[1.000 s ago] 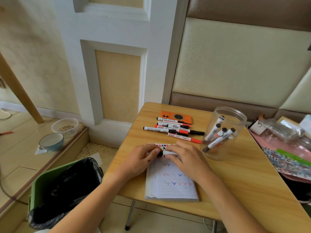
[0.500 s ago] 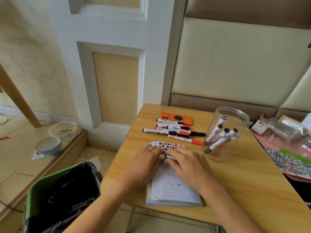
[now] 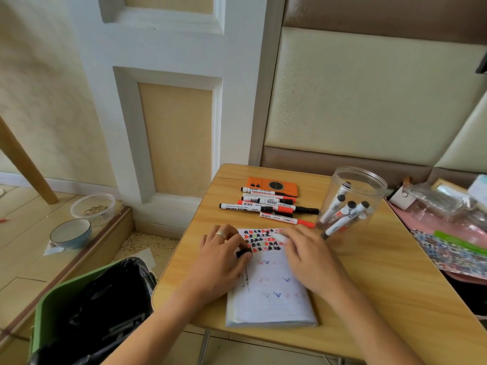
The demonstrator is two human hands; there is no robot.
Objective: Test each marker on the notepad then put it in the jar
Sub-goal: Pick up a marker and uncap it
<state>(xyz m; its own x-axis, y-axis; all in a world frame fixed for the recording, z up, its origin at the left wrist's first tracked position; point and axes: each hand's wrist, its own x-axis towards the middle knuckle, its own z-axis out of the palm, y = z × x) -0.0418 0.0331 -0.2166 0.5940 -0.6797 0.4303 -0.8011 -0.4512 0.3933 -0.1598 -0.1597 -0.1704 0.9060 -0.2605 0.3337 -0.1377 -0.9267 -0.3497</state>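
Surface: wooden tabletop [image 3: 369, 272] beside a panelled wall, with a lined bin [image 3: 87, 312] on the floor off its left edge.
Change: hands that were pressed together over one marker half a second ago are now apart; the cap is off.
Left hand [image 3: 221, 262]: rests on the left edge of the notepad [image 3: 271, 293], fingertips pinching a small black cap [image 3: 243, 252].
Right hand [image 3: 308, 256]: curled around the uncapped marker [image 3: 281, 237], of which only a white tip portion shows near the notepad's patterned top edge.
Notepad: near the front edge of the tabletop, already carrying rows of coloured ticks.
Jar [image 3: 353, 201]: near the right rear corner, holding several markers.
Untested markers [image 3: 266, 206]: a row lies near the rear edge, in front of an orange case [image 3: 272, 185].
Task meaning: judged as the test stroke being next, then recapping and transfer to the jar.
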